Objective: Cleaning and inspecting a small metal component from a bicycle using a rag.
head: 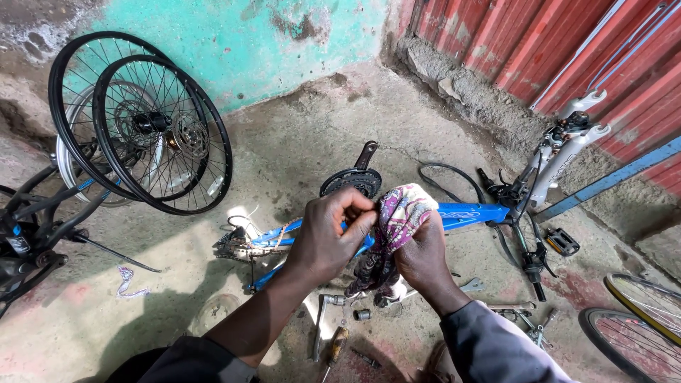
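Observation:
My left hand [330,237] and my right hand [423,257] are raised together over a blue bicycle frame [461,213] that lies on the concrete floor. My right hand grips a patterned purple and white rag [399,213], bunched around its fingers. The fingers of my left hand pinch at the rag's edge; whatever small thing sits between them is hidden. The frame's black crank and chainring [352,180] lies just beyond my hands. A white suspension fork [567,145] sticks up at the frame's right end.
Two spoked wheels [159,135] lean on the teal wall at left, beside a dark bicycle frame [32,227]. A wrench [469,286], a socket [362,314], a screwdriver [335,347] and a pedal [562,242] lie on the floor. Another wheel [638,319] is at the lower right.

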